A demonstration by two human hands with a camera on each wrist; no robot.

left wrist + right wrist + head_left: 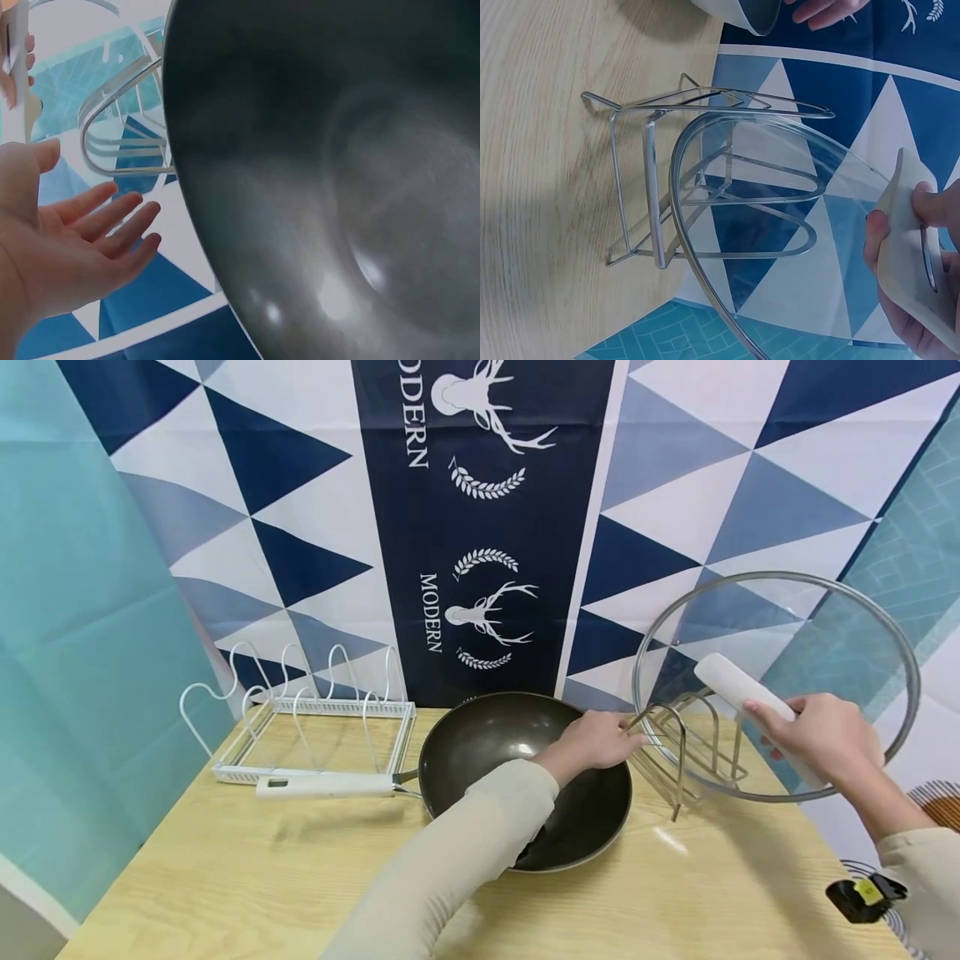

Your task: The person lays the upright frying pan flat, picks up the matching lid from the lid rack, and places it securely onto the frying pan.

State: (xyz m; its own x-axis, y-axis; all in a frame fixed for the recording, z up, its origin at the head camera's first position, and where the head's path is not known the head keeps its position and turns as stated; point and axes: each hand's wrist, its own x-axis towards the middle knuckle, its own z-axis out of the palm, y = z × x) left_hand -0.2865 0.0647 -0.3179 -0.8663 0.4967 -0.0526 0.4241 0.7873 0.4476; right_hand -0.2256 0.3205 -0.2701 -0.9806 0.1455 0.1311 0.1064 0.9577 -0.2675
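My right hand (832, 739) grips the long white handle (738, 685) of a glass lid (847, 635) with a metal rim, held upright. In the right wrist view, the lower rim (676, 180) is among the loops of a wire rack (654, 195); whether it touches the rack is unclear. My left hand (603, 739) reaches over a dark wok (480, 735) toward the rack's near loop. In the left wrist view this left hand (82, 251) has its fingers extended and apart from the rack, with nothing in them.
A white rack (352, 706) with tall curved dividers stands at the back left of the wooden table (247, 877). The wok's white handle (330, 785) points left in front of it. A patterned cloth (483, 535) hangs behind the table.
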